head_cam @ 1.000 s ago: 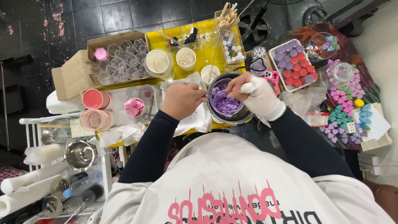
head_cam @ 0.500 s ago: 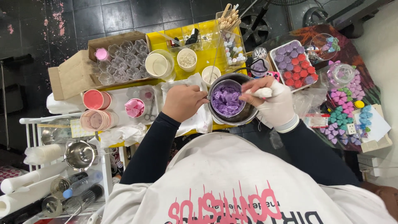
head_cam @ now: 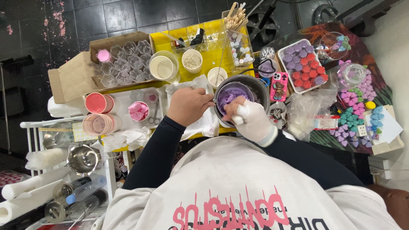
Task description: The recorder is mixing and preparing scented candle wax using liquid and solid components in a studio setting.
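Right now we are working the purple mix in the metal bowl [head_cam: 255, 87], which sits at the near edge of the yellow table [head_cam: 211, 57], between the white cloth [head_cam: 200, 123] and the phone with a pink case [head_cam: 279, 86]. Our left hand [head_cam: 189, 104] is bare, its fingers curled against the bowl's rim to steady it. Our right hand [head_cam: 251, 119], gloved in white, is closed over the bowl; it probably grips a stirring tool, though the glove hides it. We judge this the stirring or scraping step. Nearby stand a tray of purple and red moulded pieces [head_cam: 303, 64] and a box of clear cups [head_cam: 123, 61]. The next move calls for a firm hold on the rim and even strokes.
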